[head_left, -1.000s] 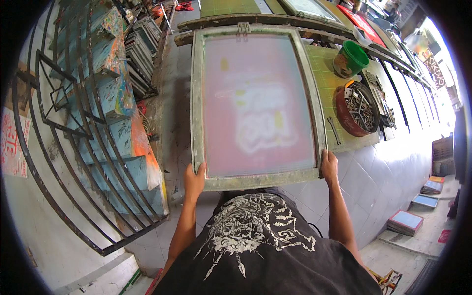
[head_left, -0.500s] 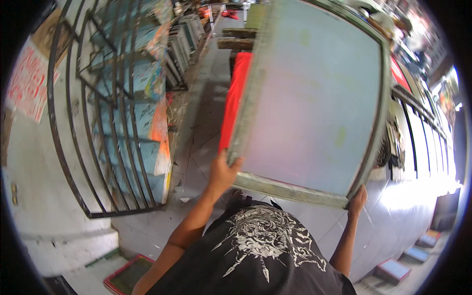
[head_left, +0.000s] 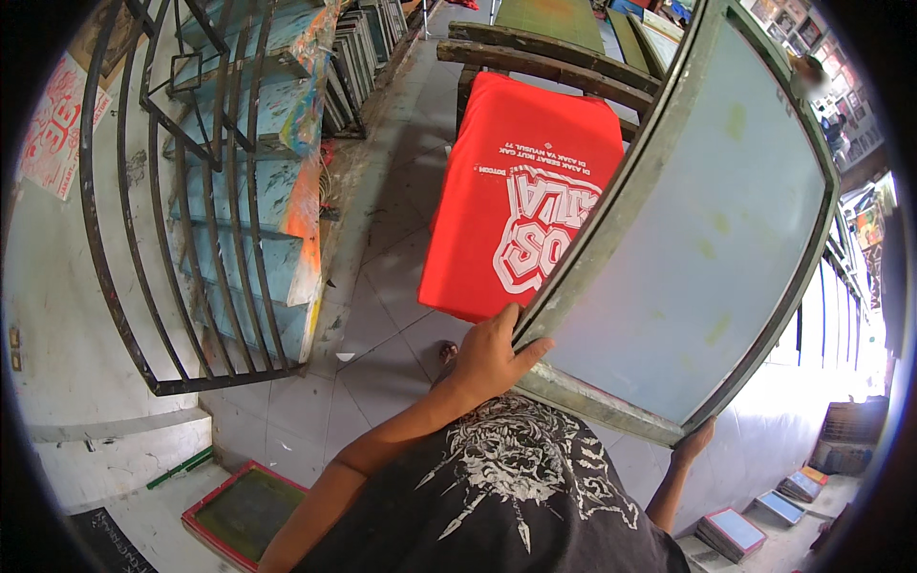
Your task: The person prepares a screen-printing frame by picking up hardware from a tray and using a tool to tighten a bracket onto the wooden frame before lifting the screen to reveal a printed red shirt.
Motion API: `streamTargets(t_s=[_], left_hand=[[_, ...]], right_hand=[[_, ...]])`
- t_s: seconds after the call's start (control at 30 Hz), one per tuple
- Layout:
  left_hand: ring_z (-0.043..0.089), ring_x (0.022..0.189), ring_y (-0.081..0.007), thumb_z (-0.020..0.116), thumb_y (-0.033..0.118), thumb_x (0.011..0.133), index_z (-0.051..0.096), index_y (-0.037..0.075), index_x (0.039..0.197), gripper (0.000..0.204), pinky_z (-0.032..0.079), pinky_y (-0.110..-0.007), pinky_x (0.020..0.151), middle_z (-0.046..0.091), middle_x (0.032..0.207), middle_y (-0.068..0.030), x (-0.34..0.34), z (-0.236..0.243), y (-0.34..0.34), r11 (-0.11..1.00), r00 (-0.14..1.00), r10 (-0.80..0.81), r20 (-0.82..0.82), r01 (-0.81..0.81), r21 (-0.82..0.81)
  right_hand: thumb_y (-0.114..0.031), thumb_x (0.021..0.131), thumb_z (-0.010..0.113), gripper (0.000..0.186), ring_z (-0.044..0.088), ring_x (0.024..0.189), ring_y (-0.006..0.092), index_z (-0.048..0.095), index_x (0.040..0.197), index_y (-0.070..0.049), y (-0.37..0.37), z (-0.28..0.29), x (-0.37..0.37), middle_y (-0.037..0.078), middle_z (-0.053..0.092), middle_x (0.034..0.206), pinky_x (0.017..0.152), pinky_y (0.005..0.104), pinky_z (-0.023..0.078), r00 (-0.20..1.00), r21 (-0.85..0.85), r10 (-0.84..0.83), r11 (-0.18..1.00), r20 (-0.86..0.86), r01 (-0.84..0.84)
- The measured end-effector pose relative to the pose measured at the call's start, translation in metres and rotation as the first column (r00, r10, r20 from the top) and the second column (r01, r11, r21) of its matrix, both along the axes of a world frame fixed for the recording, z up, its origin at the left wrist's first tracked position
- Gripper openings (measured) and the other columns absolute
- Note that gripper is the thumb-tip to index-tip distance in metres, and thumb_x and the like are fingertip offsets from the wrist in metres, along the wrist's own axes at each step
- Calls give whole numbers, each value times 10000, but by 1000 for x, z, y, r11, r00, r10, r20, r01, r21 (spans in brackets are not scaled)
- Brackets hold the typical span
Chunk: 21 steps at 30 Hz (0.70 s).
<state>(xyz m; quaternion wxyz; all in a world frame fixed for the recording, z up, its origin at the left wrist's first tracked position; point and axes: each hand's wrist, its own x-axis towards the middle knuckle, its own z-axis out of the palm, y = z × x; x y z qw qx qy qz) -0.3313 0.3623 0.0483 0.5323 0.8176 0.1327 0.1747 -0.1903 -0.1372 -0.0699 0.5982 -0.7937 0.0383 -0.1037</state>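
Note:
A large screen-printing frame (head_left: 707, 220) with pale grey-blue mesh and a worn, greenish-grey border is held up tilted before me. My left hand (head_left: 492, 358) is closed round its lower left corner, thumb over the near side. At the lower right corner my right hand (head_left: 695, 441) grips the border, its fingers partly hidden behind. Left of the frame and beyond it, a red T-shirt (head_left: 478, 220) with a white print lies stretched flat on a board. The frame covers the shirt's right part.
Dark wooden rails (head_left: 554, 59) cross beyond the shirt. Black metal railing (head_left: 205, 277) and paint-stained blue steps (head_left: 253, 186) stand at left, with several stacked frames (head_left: 351, 91) behind. A red-edged screen (head_left: 253, 516) lies lower left. Small blocks (head_left: 734, 531) sit lower right. A person (head_left: 810, 74) is far right.
The screen-printing frame has swung to the right and tilted, with both hands still on it. Much more of the red T-shirt and its white print now shows.

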Motion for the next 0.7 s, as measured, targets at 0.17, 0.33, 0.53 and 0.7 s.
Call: streamTargets(t_s=[0.17, 0.33, 0.53, 0.7], left_hand=[[648, 755, -369, 724, 371, 852, 536, -23, 1047, 479, 486, -431, 656, 633, 827, -207, 0, 12, 1, 997, 998, -70, -4, 70, 22], [646, 729, -363, 727, 387, 848, 523, -13, 1075, 503, 487, -426, 636, 620, 800, -195, -2, 28, 10, 982, 981, -189, 40, 188, 17], [628, 738, -395, 702, 320, 860, 514, -26, 1097, 460, 483, -456, 649, 611, 834, -206, 4, 47, -2, 927, 916, -374, 147, 363, 98], [611, 910, -391, 593, 435, 915, 454, -76, 1171, 589, 503, -453, 794, 573, 1030, -246, 5, 84, -20, 592, 521, -793, 316, 781, 198]], right_hand=[[-384, 1052, 336, 519, 557, 1043, 213, 538, 1230, 60, -19, -11, -22, 113, 586, 1149, 888, 353, 461, 995, 19, -96, 995, 8, 96], [-450, 1052, 314, 604, 520, 1132, 244, 454, 1352, 55, 5, 3, -43, 141, 539, 1252, 983, 377, 416, 982, 122, -188, 974, -23, 189], [-439, 1048, 311, 644, 313, 1385, 253, 244, 1506, 10, -44, -28, -53, 123, 332, 1514, 1152, 363, 245, 966, -48, -258, 965, -23, 257], [-551, 1024, 286, 658, 554, 1147, 264, 420, 1407, -33, 4, -22, -31, 127, 553, 1285, 1009, 395, 437, 961, 459, -205, 847, -186, 269]])
